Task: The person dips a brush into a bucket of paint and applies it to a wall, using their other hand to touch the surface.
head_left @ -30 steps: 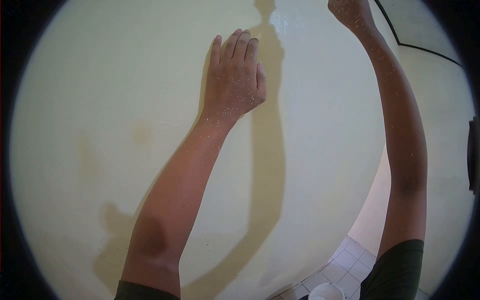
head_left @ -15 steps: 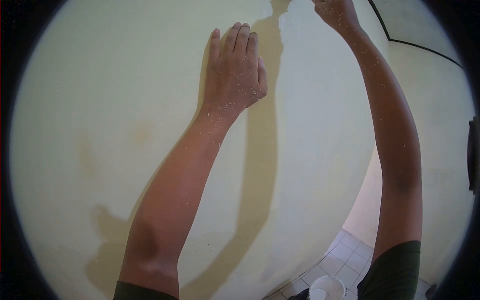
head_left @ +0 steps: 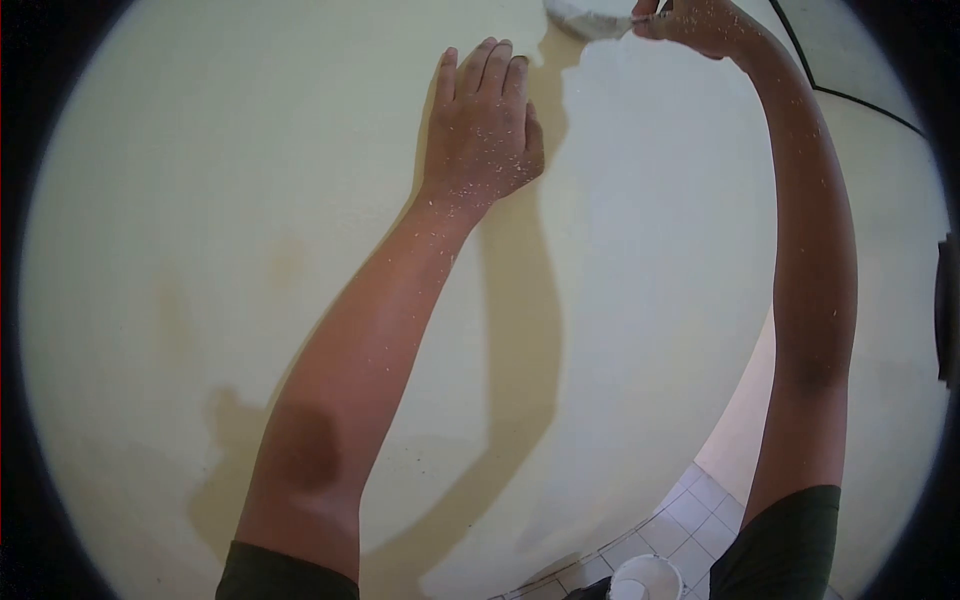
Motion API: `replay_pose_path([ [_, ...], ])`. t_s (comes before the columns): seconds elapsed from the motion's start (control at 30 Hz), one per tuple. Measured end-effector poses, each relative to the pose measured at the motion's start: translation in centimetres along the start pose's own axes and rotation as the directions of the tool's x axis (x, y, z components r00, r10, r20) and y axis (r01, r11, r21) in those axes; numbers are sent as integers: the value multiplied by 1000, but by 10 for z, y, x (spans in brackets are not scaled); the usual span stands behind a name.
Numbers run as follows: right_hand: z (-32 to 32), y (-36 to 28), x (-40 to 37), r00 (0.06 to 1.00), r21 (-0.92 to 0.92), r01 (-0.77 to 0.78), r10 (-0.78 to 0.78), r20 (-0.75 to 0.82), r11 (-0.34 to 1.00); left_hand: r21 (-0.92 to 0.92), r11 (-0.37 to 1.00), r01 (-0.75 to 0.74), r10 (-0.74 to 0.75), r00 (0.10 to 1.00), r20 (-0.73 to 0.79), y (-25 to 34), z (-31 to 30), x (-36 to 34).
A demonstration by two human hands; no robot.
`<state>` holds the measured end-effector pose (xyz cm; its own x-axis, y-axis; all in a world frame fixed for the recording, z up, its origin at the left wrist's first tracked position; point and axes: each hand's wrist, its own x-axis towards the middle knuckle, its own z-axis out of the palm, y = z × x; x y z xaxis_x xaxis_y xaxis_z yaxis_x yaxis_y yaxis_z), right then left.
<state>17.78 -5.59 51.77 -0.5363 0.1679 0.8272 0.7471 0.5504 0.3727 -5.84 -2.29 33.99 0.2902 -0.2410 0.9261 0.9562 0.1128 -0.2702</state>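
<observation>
My left hand (head_left: pixel 484 120) rests flat on the pale yellow wall (head_left: pixel 300 180), fingers stretched upward. White specks dot the backs of both hands and the forearms. At the top of the view my right hand (head_left: pixel 700 25) grips what looks like a white-coated paintbrush (head_left: pixel 590 22) by its thin handle. The brush head lies against the wall, right of and above my left hand, partly cut off by the frame edge. Below it, a whiter area of wet-looking paint (head_left: pixel 670 200) spreads down the wall's right side.
A white bucket (head_left: pixel 677 578) stands on the tiled floor (head_left: pixel 690 510) at the bottom, with a dark object (head_left: pixel 592 578) beside it. Another wall with a dark line (head_left: pixel 865 104) meets this one at the right. A dark object (head_left: pixel 945 310) juts in at the right edge.
My right hand has come lower and to the right, bringing the brush head into view. My left hand appears slightly higher and further right, still flat on the wall.
</observation>
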Motion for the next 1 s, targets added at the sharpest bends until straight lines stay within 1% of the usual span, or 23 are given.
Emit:
replay_pose_path([
  [0.07, 7, -4, -14, 992, 8, 36, -36, 125, 999, 14, 1000, -4, 4, 1000, 6, -2, 2, -5],
  [0.1, 27, 10, -15, 977, 25, 201, -203, 71, 979, 22, 1000, -9, 9, 1000, 9, -3, 2, -9],
  [0.13, 29, -2, -28, 971, 74, 169, -179, 158, 983, 29, 999, -14, 14, 1000, 13, -4, 4, -14],
  [0.2, 64, 2, -55, 975, 187, 219, -222, -1, 958, 24, 1000, -17, 16, 1000, 22, -8, 6, -25],
  [0.27, 61, -27, -76, 960, 104, 152, -172, 222, 983, 11, 1000, -27, 27, 999, 34, -11, 6, -33],
  [0.3, 70, -28, -83, 960, 118, 160, -182, 211, 980, 1, 999, -39, 39, 998, 42, -13, 5, -35],
  [0.4, 86, -33, -100, 946, 259, 185, -243, 214, 948, -49, 996, -68, 72, 994, 80, -20, 2, -45],
  [0.43, 95, -30, -106, 938, 300, 217, -284, 200, 929, -69, 995, -76, 83, 991, 102, -21, 1, -50],
  [0.53, 105, -36, -111, 925, 306, 176, -264, 272, 935, -60, 994, -96, 104, 984, 141, -30, -2, -58],
  [0.63, 113, -41, -121, 933, 299, 151, -236, 273, 942, -82, 994, -72, 84, 985, 152, -35, -6, -73],
  [0.7, 125, -34, -132, 944, 347, 183, -263, 199, 920, -97, 993, -71, 86, 984, 159, -31, -11, -80],
  [0.73, 119, -27, -141, 953, 365, 202, -269, 141, 909, -99, 991, -88, 102, 984, 148, -22, -18, -72],
  [0.77, 123, -29, -141, 951, 376, 185, -261, 165, 908, -93, 993, -67, 81, 986, 147, -24, -16, -81],
  [0.83, 118, -26, -152, 960, 419, 137, -225, 168, 898, -67, 995, -80, 89, 985, 147, -18, -19, -74],
  [0.97, 139, -16, -161, 975, 467, 122, -195, 110, 876, -23, 995, -98, 100, 979, 175, -16, -16, -82],
  [1.0, 138, -17, -155, 978, 471, 115, -183, 101, 875, -14, 995, -98, 99, 980, 171, -24, -14, -77],
])
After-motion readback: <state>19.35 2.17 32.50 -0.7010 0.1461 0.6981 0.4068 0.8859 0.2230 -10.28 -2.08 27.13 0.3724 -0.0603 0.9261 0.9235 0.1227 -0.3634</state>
